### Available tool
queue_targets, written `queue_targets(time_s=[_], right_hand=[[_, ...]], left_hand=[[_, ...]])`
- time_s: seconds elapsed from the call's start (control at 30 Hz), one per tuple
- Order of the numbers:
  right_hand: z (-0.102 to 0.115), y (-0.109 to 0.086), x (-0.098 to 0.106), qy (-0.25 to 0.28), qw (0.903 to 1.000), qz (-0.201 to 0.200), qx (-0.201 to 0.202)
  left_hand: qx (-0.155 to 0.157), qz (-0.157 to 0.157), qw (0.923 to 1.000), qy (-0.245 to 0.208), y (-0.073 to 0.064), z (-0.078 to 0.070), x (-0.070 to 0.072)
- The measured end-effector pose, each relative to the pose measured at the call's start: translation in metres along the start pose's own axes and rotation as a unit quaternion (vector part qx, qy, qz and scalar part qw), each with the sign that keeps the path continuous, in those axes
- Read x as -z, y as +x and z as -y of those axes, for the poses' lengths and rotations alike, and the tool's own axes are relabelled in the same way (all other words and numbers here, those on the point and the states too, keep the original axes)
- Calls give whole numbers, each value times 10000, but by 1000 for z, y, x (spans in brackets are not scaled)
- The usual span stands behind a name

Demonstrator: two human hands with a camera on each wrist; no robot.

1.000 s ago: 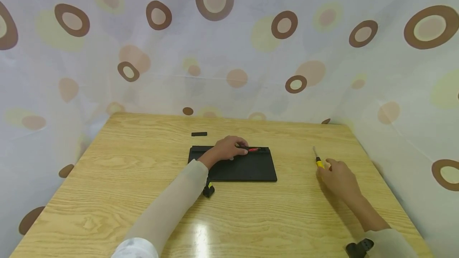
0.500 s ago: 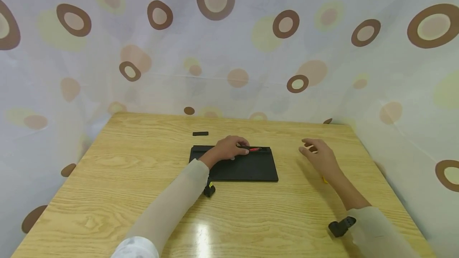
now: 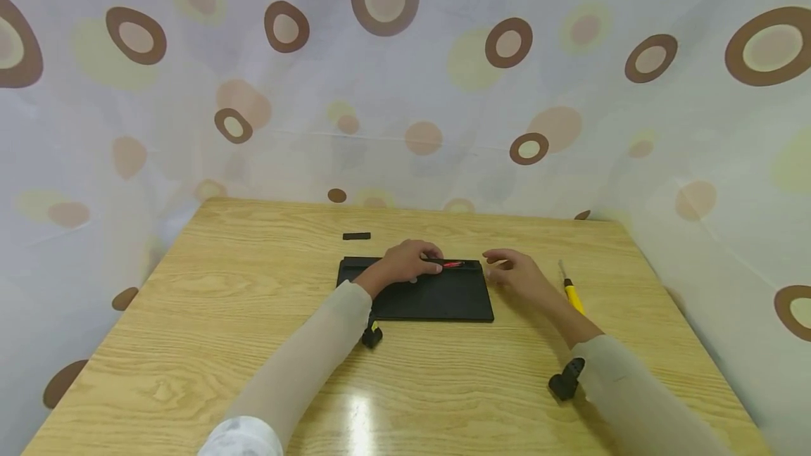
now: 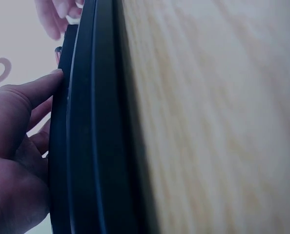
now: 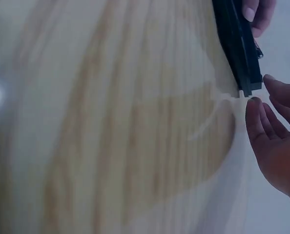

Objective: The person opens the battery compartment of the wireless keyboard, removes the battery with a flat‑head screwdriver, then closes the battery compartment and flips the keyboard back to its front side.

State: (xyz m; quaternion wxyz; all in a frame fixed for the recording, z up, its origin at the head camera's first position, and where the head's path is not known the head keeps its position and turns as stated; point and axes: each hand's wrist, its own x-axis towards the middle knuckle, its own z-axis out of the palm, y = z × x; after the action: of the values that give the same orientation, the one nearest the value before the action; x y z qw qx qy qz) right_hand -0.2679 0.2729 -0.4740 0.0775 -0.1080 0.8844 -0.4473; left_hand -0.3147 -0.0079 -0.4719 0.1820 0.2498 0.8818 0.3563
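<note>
A flat black device lies mid-table, with a raised strip along its far side and a small red item, too small to identify, in that strip. My left hand grips the strip, thumb on the near side and fingers bent over the far edge. Close to the strip's right end is my right hand; its fingers are loosely curved, with a gap between thumb and fingertips, and hold nothing. Right of that hand lies a screwdriver with a yellow handle, its lower end hidden behind the right forearm.
Beyond the device, a short narrow black piece lies on the wooden table. A patterned cloth hangs behind and beside the table. A small black camera sits on the right wrist.
My right hand has let go of the screwdriver, leaving it on the table, and moved left to the device's right corner. My left hand stays on the device.
</note>
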Motion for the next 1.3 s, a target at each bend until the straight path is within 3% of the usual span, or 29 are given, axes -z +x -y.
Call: queue_targets(time_s=[0.37, 0.63, 0.93, 1.3], right_hand=[[5, 12, -12, -94, 9996, 153, -235], [3, 17, -14, -192, 9995, 35, -264], [2, 15, -16, -313, 9993, -42, -222], [2, 14, -16, -511, 9986, -113, -72]], left_hand=[[66, -42, 9999, 100, 0, -2, -1], [72, -321, 9987, 398, 5, -1, -7], [-480, -428, 9961, 598, 13, -13, -12], [-475, -588, 9955, 570, 18, -18, -19]])
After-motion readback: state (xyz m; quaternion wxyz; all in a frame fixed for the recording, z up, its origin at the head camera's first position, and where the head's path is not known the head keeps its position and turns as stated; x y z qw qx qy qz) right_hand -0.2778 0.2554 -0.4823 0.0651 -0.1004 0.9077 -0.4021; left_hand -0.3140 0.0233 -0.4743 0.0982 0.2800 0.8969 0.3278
